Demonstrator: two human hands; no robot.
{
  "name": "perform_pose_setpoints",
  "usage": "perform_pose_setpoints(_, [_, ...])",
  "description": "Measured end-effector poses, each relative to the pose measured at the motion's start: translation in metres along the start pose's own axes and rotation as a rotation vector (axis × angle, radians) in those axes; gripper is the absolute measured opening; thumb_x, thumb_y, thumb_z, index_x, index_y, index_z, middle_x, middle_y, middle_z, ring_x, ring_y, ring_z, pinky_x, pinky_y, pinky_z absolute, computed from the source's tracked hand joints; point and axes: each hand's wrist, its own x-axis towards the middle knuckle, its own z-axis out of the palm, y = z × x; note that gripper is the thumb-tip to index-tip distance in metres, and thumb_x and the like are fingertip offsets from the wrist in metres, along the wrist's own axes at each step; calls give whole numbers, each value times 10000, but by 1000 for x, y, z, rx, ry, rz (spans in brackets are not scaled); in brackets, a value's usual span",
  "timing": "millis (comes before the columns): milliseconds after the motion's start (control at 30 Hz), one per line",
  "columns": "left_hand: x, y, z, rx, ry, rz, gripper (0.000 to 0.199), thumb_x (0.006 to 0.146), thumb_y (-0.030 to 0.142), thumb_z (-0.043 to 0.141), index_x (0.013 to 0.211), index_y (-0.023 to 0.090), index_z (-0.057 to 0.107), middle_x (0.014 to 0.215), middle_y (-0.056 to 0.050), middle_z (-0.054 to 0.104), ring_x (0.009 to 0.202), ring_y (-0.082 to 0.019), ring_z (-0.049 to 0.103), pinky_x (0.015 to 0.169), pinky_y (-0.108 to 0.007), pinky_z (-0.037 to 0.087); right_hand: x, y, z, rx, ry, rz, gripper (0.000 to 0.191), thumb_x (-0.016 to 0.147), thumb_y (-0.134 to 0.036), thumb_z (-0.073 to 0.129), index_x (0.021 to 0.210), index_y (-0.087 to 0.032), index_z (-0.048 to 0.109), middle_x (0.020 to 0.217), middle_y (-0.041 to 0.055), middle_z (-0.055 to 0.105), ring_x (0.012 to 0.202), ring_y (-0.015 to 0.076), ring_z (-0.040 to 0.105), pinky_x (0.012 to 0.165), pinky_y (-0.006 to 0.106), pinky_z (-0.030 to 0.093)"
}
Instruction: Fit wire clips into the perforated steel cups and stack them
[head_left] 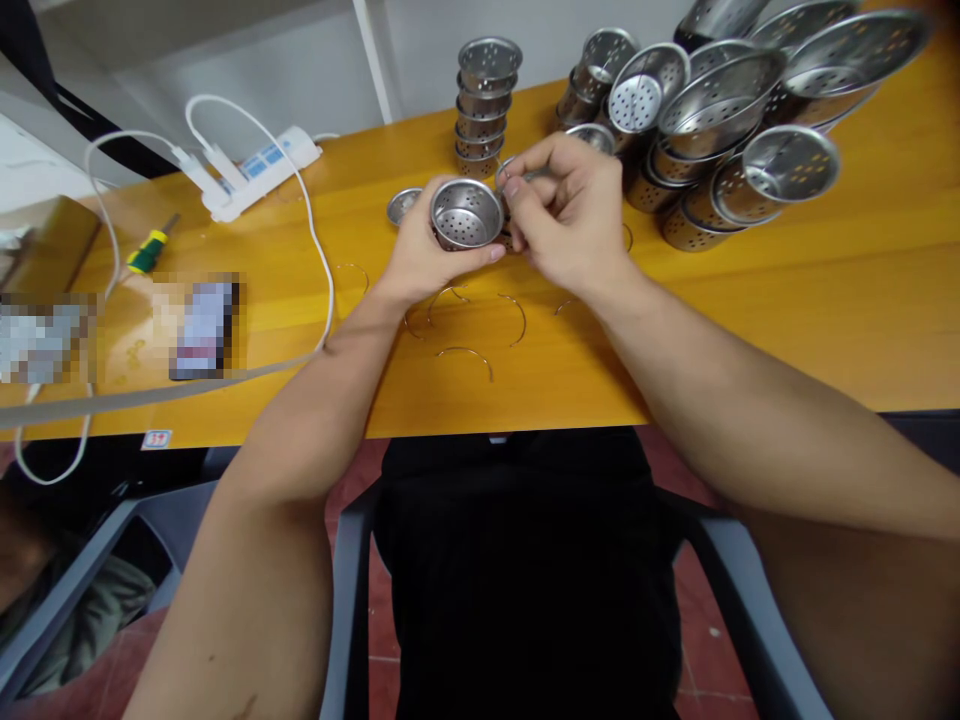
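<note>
My left hand (416, 250) is wrapped round a small perforated metal cup (466, 228), its open top tilted towards me. At the cup's right side, the fingers of my right hand (559, 205) are pinched together on a thin curved wire (500, 172), mostly hidden by the fingers. Below my hands, several loose curved wires lie on the table, among them one wire (469, 351) near the front edge. Just left of the held cup is another small metal cup (405, 205), partly behind my left hand.
Beyond my hands stands a stack of perforated cups (487, 110). Large nested perforated baskets (720, 110) crowd the back right. Leftward on the wooden table (825, 330) are a power strip (262, 175) with white cables, a screwdriver (150, 250) and a blurred phone (204, 328).
</note>
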Motion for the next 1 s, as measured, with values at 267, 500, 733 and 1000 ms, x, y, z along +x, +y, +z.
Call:
perform_pose_setpoints(267, [4,-29,1,-94,-4,236,1074,843,1124,820,1651,444,625,1541,-75,769,1364,-381,815,1167,-639,725,0,-14,-1,-100,17,199,547,1065,-897,903,1079,-391,696,652,-14,676,544,266,595,540,453,523])
perform_pose_setpoints(500, [1,-13,0,24,-33,131,1098,856,1039,900,1654,339,622,1580,-141,748,1468,-404,769,1314,-653,622,0,-12,0,-102,31,208,460,1092,-802,921,1088,-386,722,655,-23,679,567,255,603,549,443,526])
perform_pose_setpoints(733, [-1,2,-2,37,-36,88,1133,745,1064,1014,1531,314,694,1453,-124,765,1377,-380,784,1281,-632,635,1,-7,0,-45,20,159,536,1054,-877,911,1077,-382,708,681,-12,667,536,243,544,539,451,469])
perform_pose_setpoints(1000, [0,5,6,-8,16,39,1098,699,969,1118,1486,326,702,1369,-97,807,1277,-365,823,1229,-636,683,0,-10,2,-37,-12,161,556,1032,-911,897,1064,-397,687,645,-34,617,527,245,529,541,448,433])
